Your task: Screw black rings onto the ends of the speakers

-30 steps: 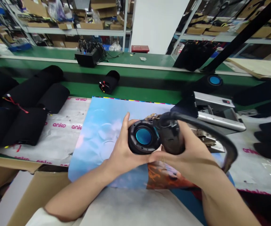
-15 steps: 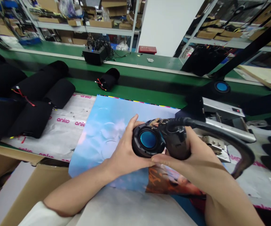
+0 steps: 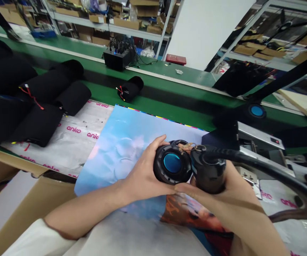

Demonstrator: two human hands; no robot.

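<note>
Your left hand (image 3: 143,174) is closed around the round black speaker (image 3: 172,163). The thumb lies over its far edge and the fingers are tucked under its near side, so the blue centre faces up at you. The speaker sits in the middle of the scene, over the blue printed sheet (image 3: 124,142); I cannot tell whether it rests on the sheet or is held just off it.

Your right hand (image 3: 222,192) is wrapped tightly round the barrel of the black power tool (image 3: 209,170), fingers curled fully about it. The tool stands just right of the speaker and touches its rim. A thick black hose (image 3: 270,170) leaves the top of the tool and runs off to the right, then bends back toward the near edge.

Left of the sheet lies a white plastic sheet (image 3: 73,138) with pink lettering, and several black fabric-covered cylinders (image 3: 73,97) lie on and beside it. One smaller cylinder (image 3: 130,88) with red wires lies alone on the green belt (image 3: 169,106), farther off. Beyond the belt are a black box (image 3: 117,58) full of cables and a small red box (image 3: 176,59). To the right of your hands stands a metal fixture (image 3: 260,142), and beyond it is a second blue-centred disc (image 3: 257,111). A cardboard box (image 3: 36,199) sits at the near left.
</note>
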